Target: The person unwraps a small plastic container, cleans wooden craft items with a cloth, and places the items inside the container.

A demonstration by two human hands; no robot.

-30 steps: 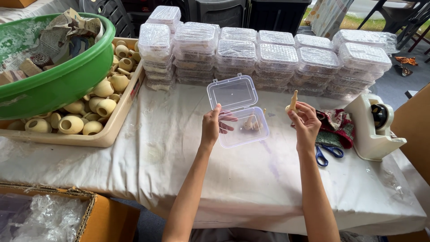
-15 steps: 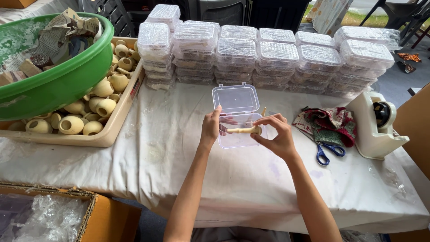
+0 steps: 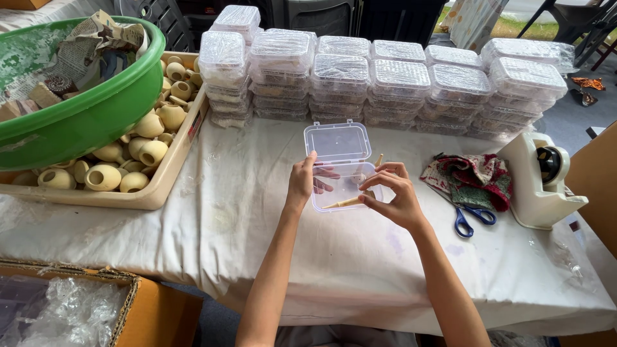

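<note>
A small clear plastic box (image 3: 337, 166) with its hinged lid up stands on the white cloth in the middle. My left hand (image 3: 303, 181) grips the box's left edge, with fingers reaching inside. My right hand (image 3: 392, 196) is at the box's right side and pinches a thin pale wooden stick (image 3: 344, 202) that lies slanted inside the box. A second stick tip (image 3: 379, 159) pokes up behind my right fingers.
Stacks of several closed clear boxes (image 3: 385, 83) line the back. A tan tray of pale round hollow pieces (image 3: 128, 160) and a green tub (image 3: 77, 109) sit at left. A patterned cloth (image 3: 472, 177), blue scissors (image 3: 472, 215) and a tape dispenser (image 3: 540, 180) lie at right.
My right hand came from the right with the stick, moved to the box and lowered the stick into it. My left hand stayed on the box's left edge.
</note>
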